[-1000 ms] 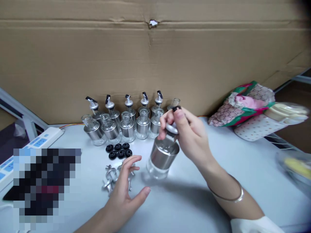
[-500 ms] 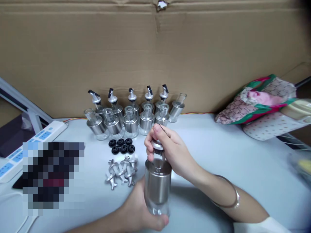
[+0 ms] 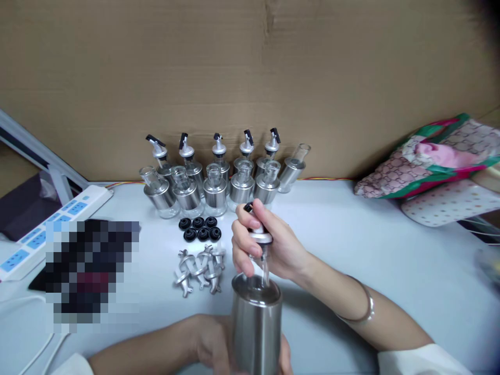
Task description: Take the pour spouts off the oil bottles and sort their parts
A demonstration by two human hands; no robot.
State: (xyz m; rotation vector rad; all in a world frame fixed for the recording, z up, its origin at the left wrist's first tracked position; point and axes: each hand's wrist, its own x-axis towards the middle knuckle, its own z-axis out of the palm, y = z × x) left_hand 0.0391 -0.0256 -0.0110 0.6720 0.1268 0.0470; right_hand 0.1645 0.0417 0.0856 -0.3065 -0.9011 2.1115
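A glass bottle with a brushed-steel sleeve (image 3: 257, 328) stands upright in front of me, its base cut off by the lower edge of the view. My left hand (image 3: 214, 341) is wrapped round its lower body. At the neck, my right hand (image 3: 283, 247) grips the silver pour spout (image 3: 261, 238) with its black flap; thumb and fingers partly cover it. Several black rubber stoppers (image 3: 200, 229) lie in two rows beyond, to the left. Nearer, loose silver pour-spout heads (image 3: 199, 269) are heaped on the table.
Along the cardboard wall (image 3: 195, 67) stand several bottles: a front row of open ones (image 3: 215, 197) and a back row, mostly with spouts (image 3: 219, 148). A power strip (image 3: 50, 229) and a dark, pixelated object (image 3: 39, 278) lie left. A patterned bag (image 3: 398, 172) is at right.
The bottle has come nearer and lower in view, with my left hand round it. My right hand's fingers have shifted on the spout, so its black flap now shows.
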